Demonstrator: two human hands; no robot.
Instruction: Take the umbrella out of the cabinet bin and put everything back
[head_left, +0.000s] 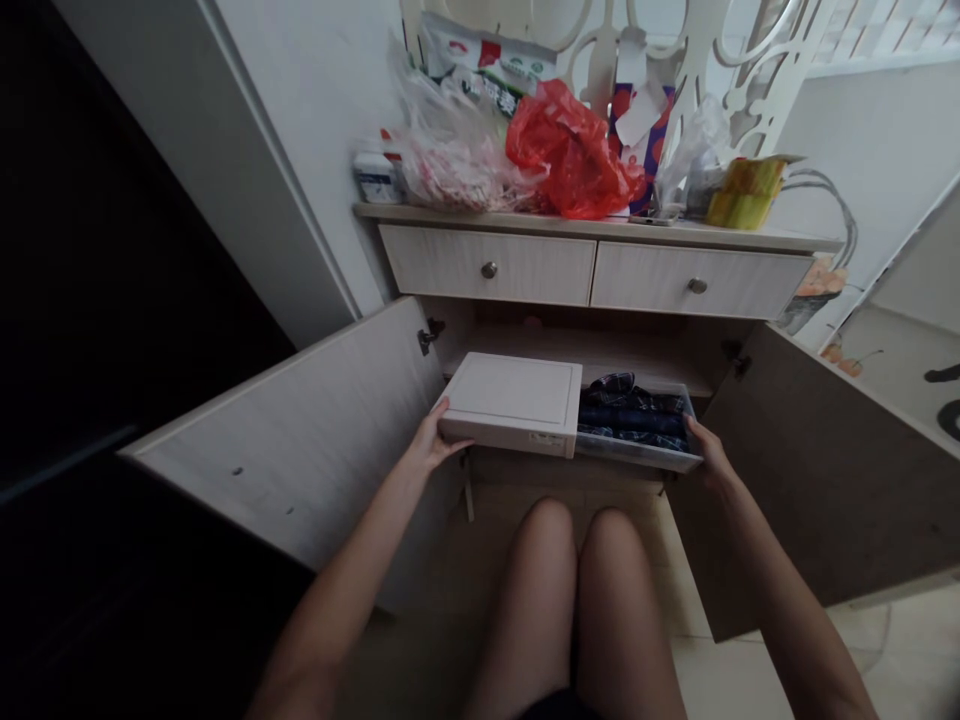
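"What does each hand have?"

"The left hand (433,440) grips the left end of the white storage case (517,388), at its side edge and lower front. The right hand (709,458) is closed around the right end of the clear plastic drawer (645,454); its fingers underneath are hidden."

"And where are those two?"

"In front of the cabinet's open compartment (600,342), side by side, the drawer reaching out from the case's right end. I can't tell how much of it sits inside."

"How would you handle them well?"

"I'd hold the case steady with the left and move the drawer straight along its length with the right, both ends level. A twist could bind it. The folded plaid clothes (634,410) lie near the rim, so I'd watch for cloth catching on the case's edge."

"Any edges to mind?"

"The left door (300,430) and right door (825,470) stand swung out on either side, with the right forearm close to the right one. Overhead, the two drawer fronts (442,265) carry projecting knobs (489,270). Room to move lies between the doors, toward the knees (547,520), so I'd draw things that way before lifting."
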